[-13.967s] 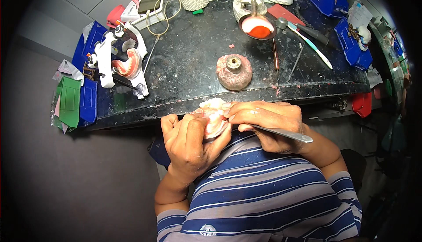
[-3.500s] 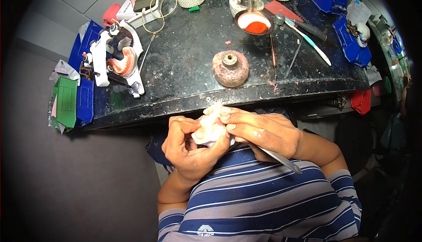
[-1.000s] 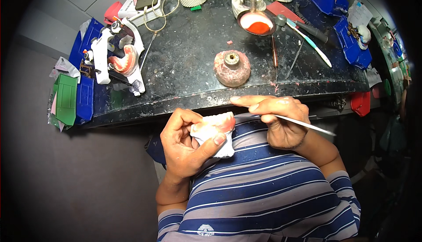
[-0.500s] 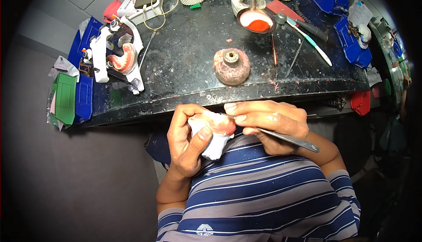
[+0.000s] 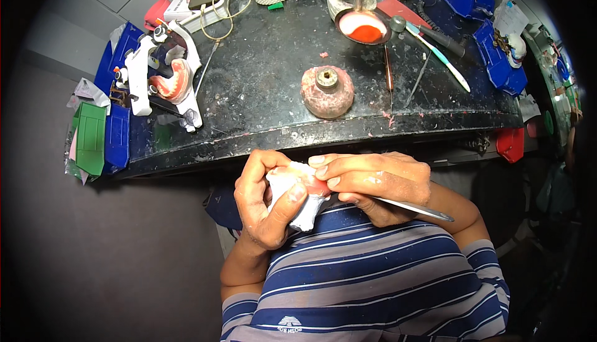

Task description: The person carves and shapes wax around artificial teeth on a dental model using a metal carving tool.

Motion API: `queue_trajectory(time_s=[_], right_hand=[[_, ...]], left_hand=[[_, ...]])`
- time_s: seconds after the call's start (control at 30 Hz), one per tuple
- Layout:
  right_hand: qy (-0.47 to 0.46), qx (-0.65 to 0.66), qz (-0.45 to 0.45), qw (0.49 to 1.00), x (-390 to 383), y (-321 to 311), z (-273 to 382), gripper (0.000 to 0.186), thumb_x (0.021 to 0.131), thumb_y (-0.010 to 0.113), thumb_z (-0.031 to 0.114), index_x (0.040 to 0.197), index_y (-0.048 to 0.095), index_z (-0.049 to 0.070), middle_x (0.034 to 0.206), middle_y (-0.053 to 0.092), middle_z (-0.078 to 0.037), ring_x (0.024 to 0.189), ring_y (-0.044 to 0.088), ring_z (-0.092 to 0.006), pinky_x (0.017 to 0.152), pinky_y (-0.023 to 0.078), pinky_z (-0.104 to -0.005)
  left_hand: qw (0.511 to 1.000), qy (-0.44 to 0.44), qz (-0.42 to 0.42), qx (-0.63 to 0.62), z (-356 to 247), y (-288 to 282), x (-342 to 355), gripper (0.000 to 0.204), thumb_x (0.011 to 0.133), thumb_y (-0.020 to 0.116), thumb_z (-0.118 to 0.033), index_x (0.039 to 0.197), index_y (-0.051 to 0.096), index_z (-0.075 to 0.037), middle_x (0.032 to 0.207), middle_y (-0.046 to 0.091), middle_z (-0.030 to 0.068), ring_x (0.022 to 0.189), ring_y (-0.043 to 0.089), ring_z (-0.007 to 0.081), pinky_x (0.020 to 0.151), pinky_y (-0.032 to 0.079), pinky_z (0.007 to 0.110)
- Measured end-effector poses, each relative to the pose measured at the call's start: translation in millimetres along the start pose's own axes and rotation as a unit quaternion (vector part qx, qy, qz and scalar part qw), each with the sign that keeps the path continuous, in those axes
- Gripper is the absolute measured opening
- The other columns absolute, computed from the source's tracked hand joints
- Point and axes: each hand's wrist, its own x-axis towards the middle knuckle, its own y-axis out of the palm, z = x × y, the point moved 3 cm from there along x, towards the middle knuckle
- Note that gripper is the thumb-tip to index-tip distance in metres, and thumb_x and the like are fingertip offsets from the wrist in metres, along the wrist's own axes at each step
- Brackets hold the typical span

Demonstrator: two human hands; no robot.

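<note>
My left hand (image 5: 264, 202) is closed around a white plaster dental cast (image 5: 303, 216), its thumb pressed on the front. Pink-red wax (image 5: 318, 186) covers the cast's upper right part. In my right hand (image 5: 382, 183) a slim metal carving knife (image 5: 416, 208) is gripped, handle pointing down to the right. The fingertips of that hand rest against the waxed side of the cast, and they hide the knife's working end. Both hands are in front of my striped shirt, just short of the bench edge.
On the black bench (image 5: 261, 81) stand a wax-smeared spirit burner (image 5: 328, 93) and a pan of red wax (image 5: 364, 31). A white articulator (image 5: 146, 74) with a pink denture (image 5: 174, 84) is at left. A toothbrush (image 5: 444, 62) and thin tools lie right; blue bins (image 5: 118, 137) flank the bench.
The cast has tilted slightly in my left hand, and the left thumb has slid right across it. My right hand has shifted a little left and down, with the knife handle turned.
</note>
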Motion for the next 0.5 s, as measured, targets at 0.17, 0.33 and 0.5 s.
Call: queue_trajectory(time_s=[0.17, 0.33, 0.5], right_hand=[[-0.004, 0.003, -0.002, 1.0, -0.4, 0.6, -0.4, 0.016, 0.097, 0.075, 0.004, 0.113, 0.07, 0.002, 0.117, 0.078, -0.018, 0.113, 0.077, -0.0346, 0.088, 0.066, -0.0403], [-0.007, 0.003, -0.001, 1.0, 0.5, 0.8, -0.5, 0.016, 0.097, 0.075, 0.004, 0.113, 0.07, 0.002, 0.117, 0.078, -0.018, 0.113, 0.077, -0.0347, 0.088, 0.066, -0.0403], [-0.003, -0.003, 0.001, 1.0, -1.6, 1.8, -2.2, 0.016, 0.097, 0.075, 0.004, 0.113, 0.07, 0.001, 0.116, 0.078, -0.018, 0.112, 0.077, -0.0347, 0.088, 0.066, -0.0403]], left_hand=[[1.0, 0.005, 0.005, 0.016, -0.3, -1.6, 0.2, 0.043, 0.086, 0.073, -0.032, 0.108, 0.059, 0.003, 0.097, 0.063, 0.0095, 0.088, 0.055, 0.0124, 0.082, 0.044, 0.028], [1.0, 0.004, -0.001, 0.024, -1.8, -0.3, -0.1, 0.043, 0.087, 0.074, -0.032, 0.108, 0.059, 0.003, 0.097, 0.063, 0.0091, 0.088, 0.055, 0.0123, 0.081, 0.044, 0.028], [1.0, 0.001, -0.002, 0.022, -2.2, -0.1, 0.2, 0.043, 0.087, 0.073, -0.031, 0.108, 0.059, 0.003, 0.097, 0.063, 0.0088, 0.088, 0.056, 0.0122, 0.081, 0.045, 0.028]])
